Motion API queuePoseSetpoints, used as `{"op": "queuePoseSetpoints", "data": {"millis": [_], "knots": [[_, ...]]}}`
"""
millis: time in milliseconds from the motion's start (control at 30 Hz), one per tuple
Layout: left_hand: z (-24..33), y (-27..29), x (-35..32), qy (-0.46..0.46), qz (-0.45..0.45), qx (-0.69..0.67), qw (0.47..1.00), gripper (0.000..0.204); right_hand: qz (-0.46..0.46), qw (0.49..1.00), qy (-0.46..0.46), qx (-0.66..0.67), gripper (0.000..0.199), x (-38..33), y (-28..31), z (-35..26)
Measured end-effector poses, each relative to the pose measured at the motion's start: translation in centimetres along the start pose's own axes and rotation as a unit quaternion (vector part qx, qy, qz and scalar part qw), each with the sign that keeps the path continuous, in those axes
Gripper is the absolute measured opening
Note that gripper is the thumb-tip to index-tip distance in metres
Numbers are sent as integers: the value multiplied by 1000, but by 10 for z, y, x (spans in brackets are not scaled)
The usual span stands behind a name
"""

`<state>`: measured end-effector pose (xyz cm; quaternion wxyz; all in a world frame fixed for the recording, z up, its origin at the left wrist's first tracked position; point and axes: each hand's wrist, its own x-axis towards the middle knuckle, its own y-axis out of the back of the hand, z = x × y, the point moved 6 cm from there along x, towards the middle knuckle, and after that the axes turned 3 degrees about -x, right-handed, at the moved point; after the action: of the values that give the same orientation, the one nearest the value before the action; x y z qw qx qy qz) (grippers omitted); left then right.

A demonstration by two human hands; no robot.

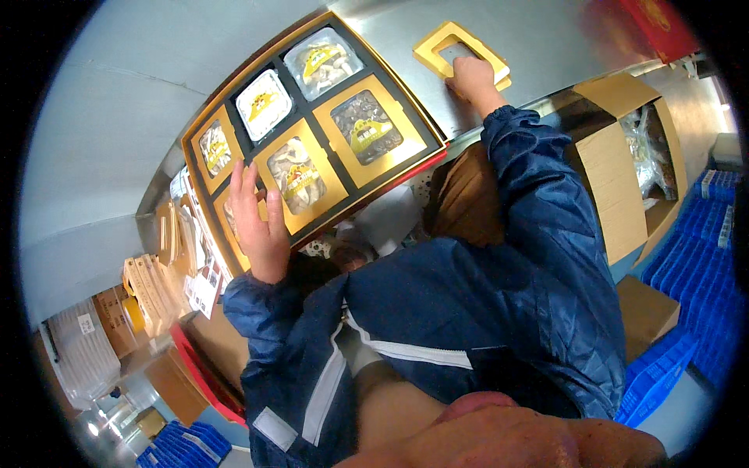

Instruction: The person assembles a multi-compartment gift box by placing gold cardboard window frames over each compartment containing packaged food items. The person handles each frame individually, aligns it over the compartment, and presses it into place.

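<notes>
A large gift box with a black divided insert lies open on the counter. Gold windowed cartons in it show pale dried pieces, and one carton at the right shows dark ones. At its far side sit a clear tub and a white-looking tub, both with yellow labels. My left hand, fingers apart, is over the near-left carton and partly covers it. On the metal counter to the right, my right hand grips the near edge of a gold carton sleeve with a window cut-out; its fingertips are partly hidden.
An open cardboard box with clear plastic bags stands at the right, beside blue stacked crates. Stacked cardboard pieces and clear plastic trays are at the left. Something red lies at the counter's far right.
</notes>
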<state>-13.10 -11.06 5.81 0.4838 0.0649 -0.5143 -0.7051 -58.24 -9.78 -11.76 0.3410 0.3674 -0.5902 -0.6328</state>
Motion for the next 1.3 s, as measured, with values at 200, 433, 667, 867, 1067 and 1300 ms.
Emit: {"op": "queuePoseSetpoints", "data": {"millis": [200,433,667,867,1067,1300], "knots": [[15,-16,0,42,-22,-156,987,45,60,980,3,189,33,-7,-6,31],[73,-30,34,86,-14,-462,882,76,17,860,156,485,22,-127,160,-60],[44,-19,24,79,59,-258,961,83,148,886,310,310,19,-227,173,-214],[0,29,-19,154,122,-76,978,56,97,756,399,510,18,-264,202,-226],[28,32,-36,69,129,-91,985,52,258,887,265,277,47,-229,203,-207],[11,16,-60,221,31,-177,959,53,195,910,256,261,56,-220,185,-209]]}}
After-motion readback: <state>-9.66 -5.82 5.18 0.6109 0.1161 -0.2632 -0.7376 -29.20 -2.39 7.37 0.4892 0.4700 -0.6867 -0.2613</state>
